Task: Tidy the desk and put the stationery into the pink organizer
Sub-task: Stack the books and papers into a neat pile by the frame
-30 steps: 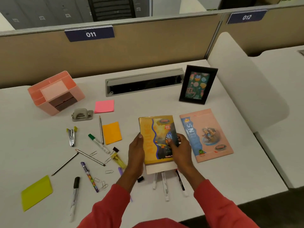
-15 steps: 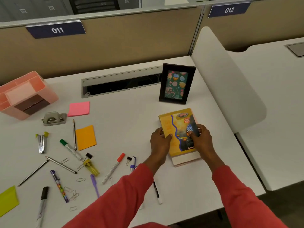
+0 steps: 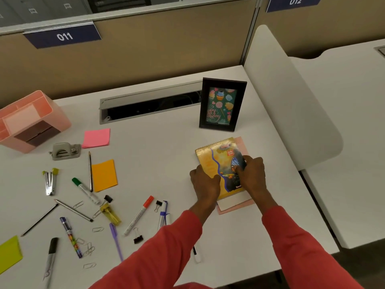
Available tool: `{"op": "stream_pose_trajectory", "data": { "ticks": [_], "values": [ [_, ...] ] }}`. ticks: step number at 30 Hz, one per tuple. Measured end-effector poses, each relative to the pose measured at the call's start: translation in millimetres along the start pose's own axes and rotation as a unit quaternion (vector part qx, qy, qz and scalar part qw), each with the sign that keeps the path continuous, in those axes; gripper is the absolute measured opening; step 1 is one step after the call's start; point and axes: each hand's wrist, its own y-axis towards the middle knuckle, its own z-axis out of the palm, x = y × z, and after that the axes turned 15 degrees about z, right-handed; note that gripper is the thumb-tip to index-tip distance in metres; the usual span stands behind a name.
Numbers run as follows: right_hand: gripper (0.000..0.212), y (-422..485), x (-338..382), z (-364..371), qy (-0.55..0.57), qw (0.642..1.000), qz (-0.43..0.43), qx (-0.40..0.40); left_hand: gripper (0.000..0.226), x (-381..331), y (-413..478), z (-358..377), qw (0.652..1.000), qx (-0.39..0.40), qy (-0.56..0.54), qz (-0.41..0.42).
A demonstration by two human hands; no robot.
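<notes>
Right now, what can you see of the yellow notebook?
The yellow notebook is glossy-covered, with a purple wavy stripe, a dark picture and what looks like spiral binding along its far edge. It lies flat, slightly askew, on a white pad and pink book, in front of the picture frame. The left hand grips its left edge, the right hand its right.

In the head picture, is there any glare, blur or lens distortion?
Head view: soft, even light, only faint shadows beside the left hand and right hand; slight sheen on the yellow notebook; the wide-angle lens bows the partition rail; the small paper clips look soft.
</notes>
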Motion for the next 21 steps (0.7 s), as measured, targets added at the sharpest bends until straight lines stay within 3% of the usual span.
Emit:
{"op": "stream_pose_trajectory", "data": {
  "ticks": [7, 13, 21],
  "values": [
    [0.045, -2.9, 0.6, -6.8, -0.051, 0.998, -0.023, -0.019, 0.043, -7.6, 3.1, 0.3, 1.0, 0.011, 0.024, -0.008],
    [0.044, 0.7, 0.4, -14.9, 0.005, 0.999, -0.023, 0.033, 0.03, 1.5, 10.1, -3.9, 0.999, 0.022, -0.013, -0.023],
    [0.03, -1.6, -7.8, -27.4, 0.0, 0.998, -0.019, 0.053, 0.028, -1.5, 9.0, -19.2, 0.998, 0.052, -0.039, -0.015]
  ]
}}
